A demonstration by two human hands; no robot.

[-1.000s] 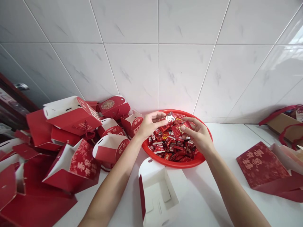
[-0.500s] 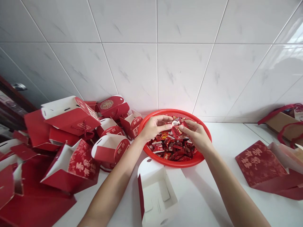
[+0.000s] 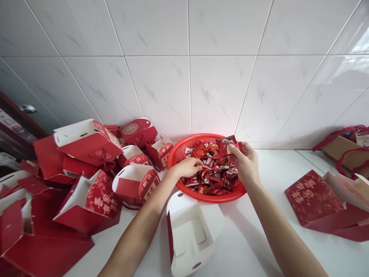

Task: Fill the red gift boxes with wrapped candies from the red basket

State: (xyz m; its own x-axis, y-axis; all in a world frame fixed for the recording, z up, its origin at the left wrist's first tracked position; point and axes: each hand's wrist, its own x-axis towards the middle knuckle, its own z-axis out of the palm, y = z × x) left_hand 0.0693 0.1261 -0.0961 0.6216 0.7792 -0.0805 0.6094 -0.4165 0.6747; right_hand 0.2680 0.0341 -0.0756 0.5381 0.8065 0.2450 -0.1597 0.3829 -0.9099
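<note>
A red plastic basket (image 3: 184, 147) full of red-wrapped candies (image 3: 213, 175) stands against the tiled wall. Over its left part, my left hand (image 3: 188, 168) reaches down into the candies with curled fingers; whatever its fingertips pinch is too small to make out. My right hand (image 3: 246, 159) is above the basket's right side, its thumb and fingers closed on dark red candy packets (image 3: 226, 146). In front of the basket lies an open white-lined box (image 3: 191, 234), with no candies visible inside.
Red gift boxes (image 3: 86, 142) are piled at the left, some open. On the right are another open red box (image 3: 317, 200) and a brown carton (image 3: 341, 152) with red straps. The tiled wall (image 3: 219, 92) borders the white counter (image 3: 245, 231).
My hands have moved apart. My left hand has lowered into the candies, while my right hand has shifted slightly right and up with the packets.
</note>
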